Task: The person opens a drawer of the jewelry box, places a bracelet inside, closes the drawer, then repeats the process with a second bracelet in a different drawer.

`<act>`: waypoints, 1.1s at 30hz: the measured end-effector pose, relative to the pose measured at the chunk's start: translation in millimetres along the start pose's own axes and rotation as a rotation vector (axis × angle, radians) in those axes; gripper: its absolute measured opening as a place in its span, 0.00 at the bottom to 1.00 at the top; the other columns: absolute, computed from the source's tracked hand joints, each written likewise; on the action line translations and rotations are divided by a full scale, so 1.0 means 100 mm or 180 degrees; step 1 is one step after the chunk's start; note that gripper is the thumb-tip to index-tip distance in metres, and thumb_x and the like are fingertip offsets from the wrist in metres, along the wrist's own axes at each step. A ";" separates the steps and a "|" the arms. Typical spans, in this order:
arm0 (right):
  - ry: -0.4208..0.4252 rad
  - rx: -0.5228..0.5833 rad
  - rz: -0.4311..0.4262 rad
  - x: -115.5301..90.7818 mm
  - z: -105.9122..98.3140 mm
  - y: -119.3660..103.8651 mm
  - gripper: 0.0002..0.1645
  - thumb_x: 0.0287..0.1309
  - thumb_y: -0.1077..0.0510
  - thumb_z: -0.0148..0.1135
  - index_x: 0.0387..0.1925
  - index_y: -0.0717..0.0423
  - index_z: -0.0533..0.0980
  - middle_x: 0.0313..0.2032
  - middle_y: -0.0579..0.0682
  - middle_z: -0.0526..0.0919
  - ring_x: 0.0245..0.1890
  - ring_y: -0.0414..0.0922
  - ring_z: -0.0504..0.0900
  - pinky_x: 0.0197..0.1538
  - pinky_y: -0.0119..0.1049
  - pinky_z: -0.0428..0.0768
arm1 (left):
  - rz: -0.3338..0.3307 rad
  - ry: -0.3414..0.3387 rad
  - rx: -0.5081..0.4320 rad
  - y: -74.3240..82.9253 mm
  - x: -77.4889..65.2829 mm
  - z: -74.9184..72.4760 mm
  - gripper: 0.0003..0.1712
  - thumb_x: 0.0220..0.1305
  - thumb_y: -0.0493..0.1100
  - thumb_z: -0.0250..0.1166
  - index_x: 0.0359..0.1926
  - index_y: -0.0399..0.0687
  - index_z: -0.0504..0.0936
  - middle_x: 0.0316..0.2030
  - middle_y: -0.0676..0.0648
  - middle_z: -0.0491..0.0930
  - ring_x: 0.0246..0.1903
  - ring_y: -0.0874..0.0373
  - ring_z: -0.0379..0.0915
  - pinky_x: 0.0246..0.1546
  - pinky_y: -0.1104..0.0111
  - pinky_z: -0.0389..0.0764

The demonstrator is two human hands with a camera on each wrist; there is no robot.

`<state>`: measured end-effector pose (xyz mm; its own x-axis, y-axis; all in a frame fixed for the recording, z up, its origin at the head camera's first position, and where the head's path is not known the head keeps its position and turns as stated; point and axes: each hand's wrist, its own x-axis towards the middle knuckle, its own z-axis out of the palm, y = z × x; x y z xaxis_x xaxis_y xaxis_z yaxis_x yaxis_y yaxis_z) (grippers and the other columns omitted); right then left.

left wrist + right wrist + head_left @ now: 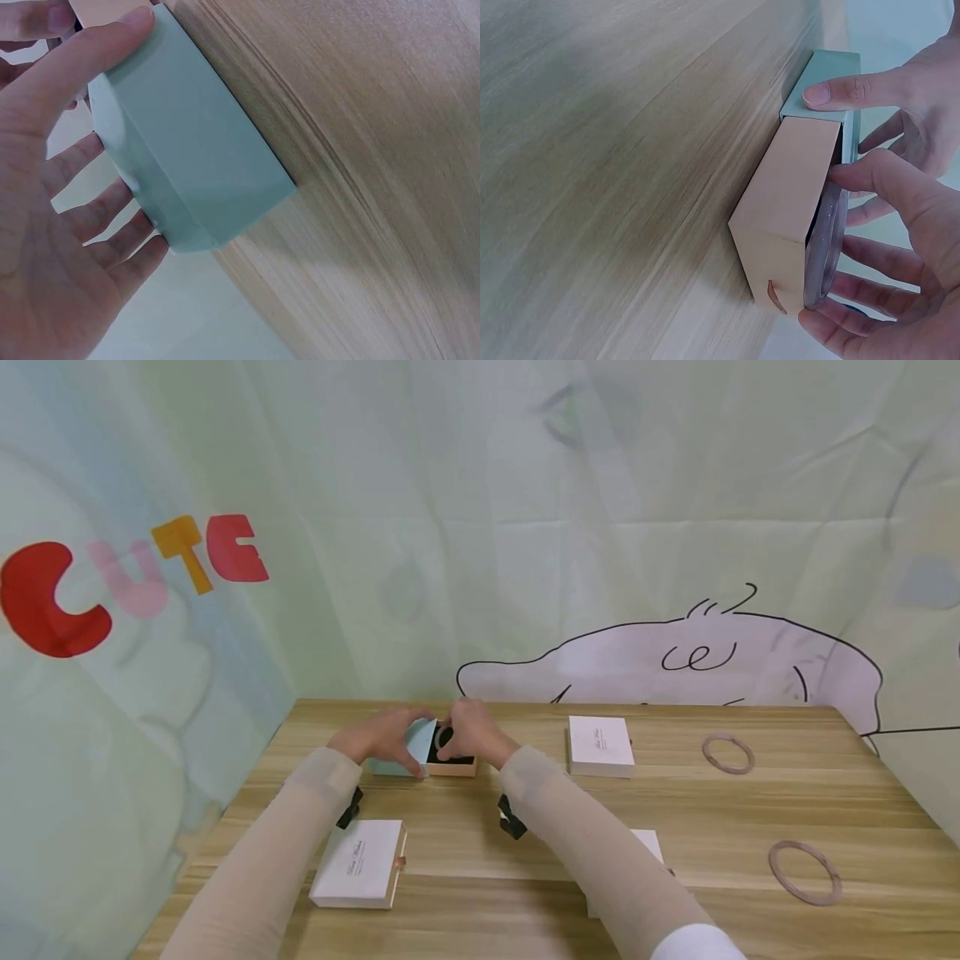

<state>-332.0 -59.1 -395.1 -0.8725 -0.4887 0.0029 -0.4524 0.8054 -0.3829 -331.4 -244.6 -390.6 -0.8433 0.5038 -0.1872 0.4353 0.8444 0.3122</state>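
Observation:
A light green box sleeve (pixel 202 142) lies at the back left of the table, its peach drawer (pixel 791 172) pulled out to the right. My left hand (pixel 382 735) grips the sleeve, thumb on one side and fingers along the other. With my right hand (pixel 477 732) I pinch a translucent greyish-mauve bangle (pixel 826 240) between thumb and fingers. The bangle sits at the open top of the drawer, whose inside is black. A small copper-coloured pull tab (pixel 777 296) shows on the drawer's end.
White boxes stand front left (pixel 363 860) and back right of centre (pixel 600 745). Another white box (pixel 647 842) is partly hidden by my right forearm. Two mauve bangles lie on the right, one farther back (pixel 706 751), one nearer (pixel 773 863). A printed cloth (pixel 450 568) hangs behind the wooden table (pixel 480 852).

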 end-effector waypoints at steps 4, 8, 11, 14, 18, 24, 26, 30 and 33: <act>0.0003 -0.0076 -0.0008 0.01 0.02 -0.01 0.28 0.46 0.48 0.80 0.46 0.59 0.85 0.40 0.50 0.81 0.41 0.44 0.75 0.42 0.32 0.76 | -0.0016 -0.0007 0.0010 0.00 0.00 0.00 0.56 0.43 0.52 0.83 0.70 0.37 0.66 0.68 0.36 0.66 0.66 0.38 0.61 0.63 0.47 0.66; 0.0007 -0.0123 0.0006 0.02 0.05 -0.02 0.28 0.46 0.48 0.81 0.46 0.59 0.85 0.41 0.51 0.81 0.42 0.45 0.76 0.41 0.32 0.77 | -0.0003 -0.0008 0.0033 -0.02 0.01 0.01 0.56 0.43 0.52 0.83 0.70 0.37 0.66 0.68 0.36 0.67 0.66 0.38 0.62 0.63 0.47 0.66; 0.0014 -0.0195 0.0000 0.03 0.06 -0.03 0.28 0.45 0.47 0.81 0.46 0.59 0.85 0.42 0.51 0.81 0.43 0.46 0.76 0.41 0.32 0.77 | -0.0009 -0.0007 0.0027 -0.02 0.01 0.02 0.56 0.43 0.52 0.83 0.71 0.37 0.66 0.68 0.36 0.67 0.66 0.39 0.62 0.63 0.47 0.66; 0.0020 -0.0306 -0.0015 0.04 0.07 -0.03 0.28 0.45 0.46 0.80 0.46 0.58 0.85 0.41 0.50 0.81 0.43 0.46 0.77 0.42 0.33 0.77 | -0.0018 0.0000 0.0022 -0.02 0.01 0.02 0.57 0.43 0.52 0.83 0.71 0.37 0.66 0.67 0.36 0.67 0.65 0.39 0.63 0.62 0.48 0.67; 0.0053 -0.0418 -0.0048 0.06 0.07 -0.03 0.27 0.44 0.45 0.81 0.42 0.58 0.85 0.38 0.49 0.80 0.40 0.44 0.77 0.41 0.32 0.77 | -0.0026 0.0007 0.0017 -0.02 0.01 0.02 0.57 0.43 0.52 0.83 0.71 0.37 0.66 0.66 0.37 0.68 0.63 0.41 0.65 0.61 0.49 0.68; 0.0101 -0.0433 -0.0079 0.05 0.08 -0.04 0.24 0.43 0.45 0.81 0.36 0.58 0.85 0.35 0.48 0.79 0.38 0.43 0.75 0.38 0.31 0.76 | -0.0026 -0.0003 0.0024 0.01 0.01 0.01 0.56 0.43 0.51 0.84 0.70 0.38 0.67 0.67 0.37 0.68 0.65 0.40 0.63 0.62 0.49 0.67; 0.0099 -0.0459 -0.0075 0.05 0.08 -0.05 0.23 0.43 0.44 0.81 0.34 0.57 0.85 0.35 0.47 0.79 0.37 0.43 0.75 0.38 0.31 0.76 | -0.0005 0.0003 0.0051 0.01 0.01 0.01 0.56 0.43 0.51 0.83 0.70 0.38 0.67 0.67 0.37 0.68 0.65 0.40 0.63 0.62 0.49 0.67; 0.0091 -0.0475 -0.0056 0.04 0.08 -0.06 0.23 0.43 0.44 0.81 0.32 0.56 0.84 0.35 0.47 0.79 0.37 0.43 0.75 0.38 0.31 0.77 | -0.0002 0.0001 0.0072 0.01 0.00 0.01 0.56 0.43 0.51 0.83 0.70 0.38 0.67 0.67 0.37 0.68 0.65 0.40 0.63 0.62 0.49 0.68; 0.0091 -0.0454 -0.0050 0.05 0.08 -0.07 0.22 0.43 0.44 0.81 0.30 0.56 0.83 0.35 0.47 0.78 0.38 0.43 0.75 0.39 0.32 0.77 | 0.0000 0.0007 0.0081 0.02 0.00 0.00 0.56 0.43 0.52 0.83 0.70 0.38 0.67 0.67 0.37 0.68 0.65 0.40 0.63 0.62 0.49 0.68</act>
<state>-331.2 -69.8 -400.2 -0.8690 -0.4935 0.0350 -0.4860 0.8383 -0.2473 -330.1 -243.4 -390.4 -0.8439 0.5035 -0.1851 0.4432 0.8488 0.2883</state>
